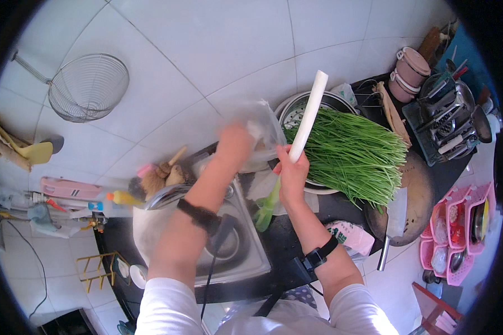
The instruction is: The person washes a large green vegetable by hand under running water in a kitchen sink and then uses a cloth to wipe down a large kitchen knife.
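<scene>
My right hand (293, 169) is closed around a leek (312, 113), its white stalk pointing up and its green end hanging below the fist. My left hand (237, 140) is motion-blurred at a clear plastic bag (268, 125); whether its fingers grip the bag cannot be told. The bag's edge reaches my right fingertips. Beside my right hand, a large bunch of green chives (352, 155) lies across a metal steamer pot (293, 111) and a round wooden cutting board (419, 188). A cleaver (396, 222) rests on the board, its handle over the counter's front edge.
A steel sink (251, 251) lies under my left forearm. At the right stand a utensil rack (427, 130) and pink stacked baskets (457, 230). A wire strainer (88, 88) hangs on the tiled wall. A pink package (352, 238) sits near the front edge.
</scene>
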The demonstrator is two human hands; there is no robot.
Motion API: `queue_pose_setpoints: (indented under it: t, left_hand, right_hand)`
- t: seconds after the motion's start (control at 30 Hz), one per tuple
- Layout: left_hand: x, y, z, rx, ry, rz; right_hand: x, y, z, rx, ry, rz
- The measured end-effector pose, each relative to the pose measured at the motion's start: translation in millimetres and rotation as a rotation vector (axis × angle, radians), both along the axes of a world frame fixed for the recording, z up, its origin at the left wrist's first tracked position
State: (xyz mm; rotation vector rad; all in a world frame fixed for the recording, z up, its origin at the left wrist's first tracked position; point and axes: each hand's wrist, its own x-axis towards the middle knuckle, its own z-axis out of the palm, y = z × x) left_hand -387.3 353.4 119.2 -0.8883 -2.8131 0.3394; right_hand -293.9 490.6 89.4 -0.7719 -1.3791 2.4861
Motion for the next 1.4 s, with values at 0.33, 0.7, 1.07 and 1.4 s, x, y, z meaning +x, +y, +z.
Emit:
queue_pose_setpoints:
  t: [0.33, 0.7, 1.07, 1.4]
  left_hand:
    - [37.9, 37.3, 23.8, 0.526, -0.073, 0.113]
    - [198.8, -98.8, -87.1, 0.417, 0.112, 0.224]
    - [302.7, -193.4, -128.3, 1.092, -0.294, 0.774]
    - [278.0, -254.2, -104.5, 2.513, -0.346, 1.206]
  right_hand:
    - [48.0, 13.8, 35.8, 0.252, 0.033, -0.015]
    - [217.3, 27.1, 43.8, 0.555, -0.320, 0.821]
    - [277.4, -106.0, -9.4, 0.493, -0.489, 1.031]
    - [259.1, -237.9, -41.3, 0.819, -0.149, 1.259]
